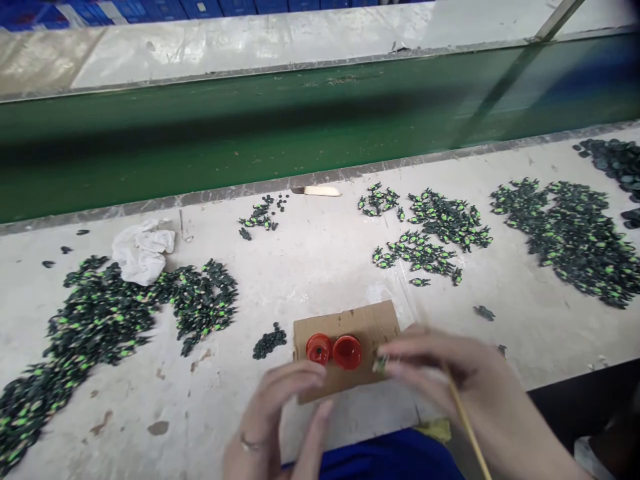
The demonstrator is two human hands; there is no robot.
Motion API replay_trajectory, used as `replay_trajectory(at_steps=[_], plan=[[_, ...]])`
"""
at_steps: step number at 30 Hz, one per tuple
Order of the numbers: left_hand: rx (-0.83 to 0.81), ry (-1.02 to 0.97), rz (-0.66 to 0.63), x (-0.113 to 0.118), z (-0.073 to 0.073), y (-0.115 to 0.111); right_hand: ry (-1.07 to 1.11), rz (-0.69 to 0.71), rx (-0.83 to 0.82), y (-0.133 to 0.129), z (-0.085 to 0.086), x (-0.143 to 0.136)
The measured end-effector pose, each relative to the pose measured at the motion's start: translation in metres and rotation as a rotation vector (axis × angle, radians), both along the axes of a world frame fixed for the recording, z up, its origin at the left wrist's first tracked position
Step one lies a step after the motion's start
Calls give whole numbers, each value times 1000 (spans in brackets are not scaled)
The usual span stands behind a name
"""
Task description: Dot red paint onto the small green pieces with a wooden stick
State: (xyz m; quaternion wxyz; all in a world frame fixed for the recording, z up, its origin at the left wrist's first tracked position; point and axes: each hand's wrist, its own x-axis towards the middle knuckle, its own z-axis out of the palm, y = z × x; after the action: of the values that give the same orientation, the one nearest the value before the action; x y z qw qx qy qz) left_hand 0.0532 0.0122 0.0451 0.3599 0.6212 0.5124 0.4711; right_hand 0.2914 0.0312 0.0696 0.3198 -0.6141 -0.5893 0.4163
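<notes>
both hands blurred at bench edge: left hand [280, 417] curled loosely, holding nothing visible; right hand [450, 380] pinches small green-black piece [381, 364] and thin wooden stick [465, 420], beside two red paint caps [334, 351] steadied on brown cardboard square [345, 333].

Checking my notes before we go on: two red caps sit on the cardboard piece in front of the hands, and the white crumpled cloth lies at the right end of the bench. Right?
Not quite. The head view shows the white crumpled cloth toward the left end of the bench, beside the big pile of green-and-black parts. The two red caps do sit on the cardboard piece.
</notes>
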Motion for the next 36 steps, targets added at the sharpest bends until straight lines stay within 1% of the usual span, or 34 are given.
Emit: replay_trajectory(at_steps=[1, 3, 4, 6, 7, 9, 12, 16, 19, 22, 25, 29, 36], plan=[[-7, 42, 69, -7, -1, 2, -114, -77, 66, 4, -7, 12], [-24, 163, 159, -27, -5, 6, -253, -225, 139, 11, -23, 38], [-29, 218, 230, -38, -9, 6, -317, -263, 157, 13, -32, 50], [-59, 333, 257, -57, -18, 4, -435, -310, 197, 14, -47, 68], [-62, 391, 249, -64, -23, 3, -489, -321, 218, 14, -52, 73], [-28, 492, 228, -69, -31, 0, -575, -347, 268, 11, -57, 78], [51, 576, 252, -64, -38, -1, -617, -388, 306, 6, -56, 73], [116, 612, 250, -55, -44, 4, -568, -389, 266, -1, -55, 64], [131, 623, 233, -56, -46, 3, -533, -393, 245, -5, -58, 61], [98, 603, 146, -61, -44, -5, -502, -398, 232, -7, -58, 59], [46, 607, 70, -65, -39, -13, -488, -359, 182, -8, -52, 54], [31, 635, 50, -68, -35, -16, -487, -326, 152, -6, -44, 48], [49, 693, 39, -68, -38, -8, -470, -319, 202, -4, -36, 37]])
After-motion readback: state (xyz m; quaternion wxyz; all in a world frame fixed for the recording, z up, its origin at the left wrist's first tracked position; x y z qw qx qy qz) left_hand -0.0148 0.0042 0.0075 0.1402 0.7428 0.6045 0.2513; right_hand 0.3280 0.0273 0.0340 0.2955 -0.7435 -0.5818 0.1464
